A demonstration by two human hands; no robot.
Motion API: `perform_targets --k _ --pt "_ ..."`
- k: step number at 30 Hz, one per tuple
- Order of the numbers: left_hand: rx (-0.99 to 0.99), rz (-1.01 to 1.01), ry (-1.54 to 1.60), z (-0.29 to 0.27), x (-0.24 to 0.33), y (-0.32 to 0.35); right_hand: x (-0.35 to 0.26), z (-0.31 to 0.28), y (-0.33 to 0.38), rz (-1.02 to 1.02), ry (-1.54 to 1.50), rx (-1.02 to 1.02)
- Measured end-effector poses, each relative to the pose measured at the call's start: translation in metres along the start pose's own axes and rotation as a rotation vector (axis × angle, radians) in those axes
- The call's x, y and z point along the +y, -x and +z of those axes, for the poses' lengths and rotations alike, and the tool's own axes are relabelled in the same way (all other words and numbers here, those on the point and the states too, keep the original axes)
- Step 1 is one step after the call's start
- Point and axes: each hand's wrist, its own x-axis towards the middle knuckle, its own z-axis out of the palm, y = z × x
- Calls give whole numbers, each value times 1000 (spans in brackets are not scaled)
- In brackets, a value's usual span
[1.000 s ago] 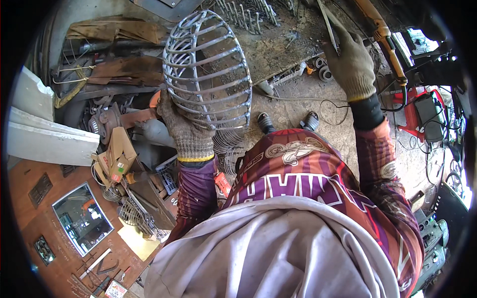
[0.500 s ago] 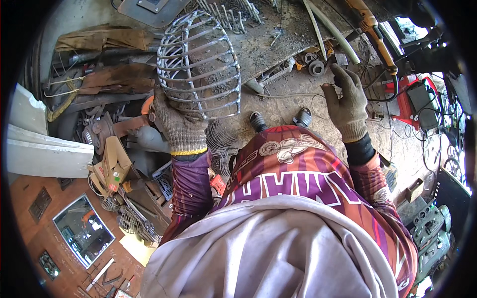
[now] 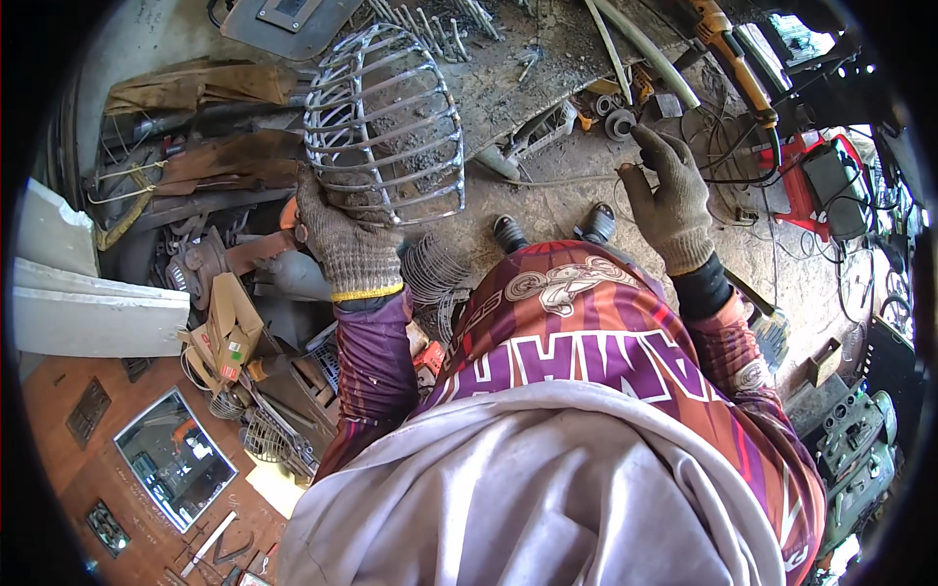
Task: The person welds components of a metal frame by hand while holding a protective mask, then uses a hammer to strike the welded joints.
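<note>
My left hand (image 3: 354, 246), in a knitted grey-brown work glove with a yellow cuff edge, grips the lower left part of a basket-shaped cage of welded metal bars (image 3: 367, 142). The cage is held up in front of a grimy work table (image 3: 567, 68), its curved ribs facing me. Some of my fingers are hidden behind the bars. Off to the right, my right hand (image 3: 676, 207) hovers in a matching glove. Its thumb stands apart from the half-bent fingers, and nothing shows between them.
Short metal rods (image 3: 440, 34) and a dark welding mask (image 3: 288, 21) lie at the far side. A yellow corded power tool (image 3: 728, 54) sits at the far right, near a red case (image 3: 803, 190) and loose cables. Scrap metal and a cardboard box (image 3: 233, 327) crowd the left.
The cage and my left hand have shifted slightly left and nearer the far side. My right hand has moved a little to the left and stays open.
</note>
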Motion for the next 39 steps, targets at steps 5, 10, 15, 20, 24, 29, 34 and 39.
perform_targets --k 5,10,15,20,24,29,34,39 --pt "-32 12 -15 -14 4 -3 3 -2 4 35 -17 -58" --pt "127 48 -48 16 -4 12 9 -3 5 39 -23 -64" --pt "94 45 -12 2 4 2 14 -3 6 36 -37 -72" --pt "-208 -158 62 -21 28 -9 20 -4 6 37 -39 -94" --pt "-82 -104 45 -15 37 -14 21 -3 4 46 -87 -90" --pt "-56 -99 57 -9 38 -10 23 2 0 23 -76 -106" --pt "-75 -157 20 -10 41 -12 23 5 -2 8 -44 -105" --pt "-15 -160 -32 -4 42 -10 25 7 1 51 -68 -135"
